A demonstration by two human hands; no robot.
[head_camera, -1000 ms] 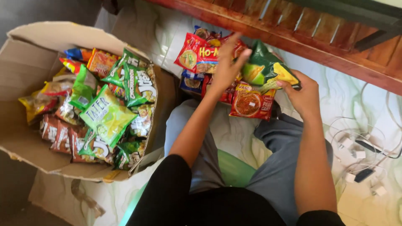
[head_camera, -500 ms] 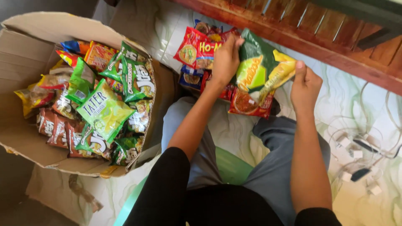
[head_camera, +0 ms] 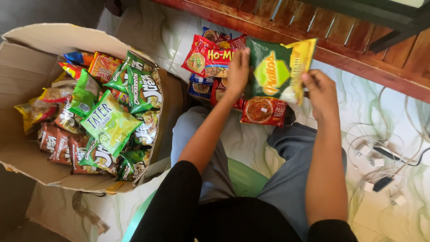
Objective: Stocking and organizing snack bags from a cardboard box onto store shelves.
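Green and yellow foil is being shown to the camera: a large green snack bag (head_camera: 278, 69) is being held upright between both hands, above the small pile of noodle packets (head_camera: 215, 58) lying on the pale marbled floor (head_camera: 358, 98) by the wooden rail (head_camera: 349, 40). The left hand (head_camera: 237, 71) is being pressed flat against the bag's left edge with the fingers straight, while the right hand (head_camera: 320, 92) is being closed on its lower right corner in a pinching grip, so the bag is being grasped on both sides and lifted clear of the floor. An orange-red noodle packet (head_camera: 264, 110) is lying just beneath it, near the knees in grey trousers. To the left, an open cardboard box (head_camera: 31, 45) is being kept crowded with green, red and yellow snack bags (head_camera: 109, 121). White chargers and cables (head_camera: 380, 166) are lying well apart at the right. The step in hand is judged to be the picking up and sorting of one bag from the pile; the next move is judged to call for a firm hold being kept at the corner while the bag is being carried sideways, clear of the left forearm.
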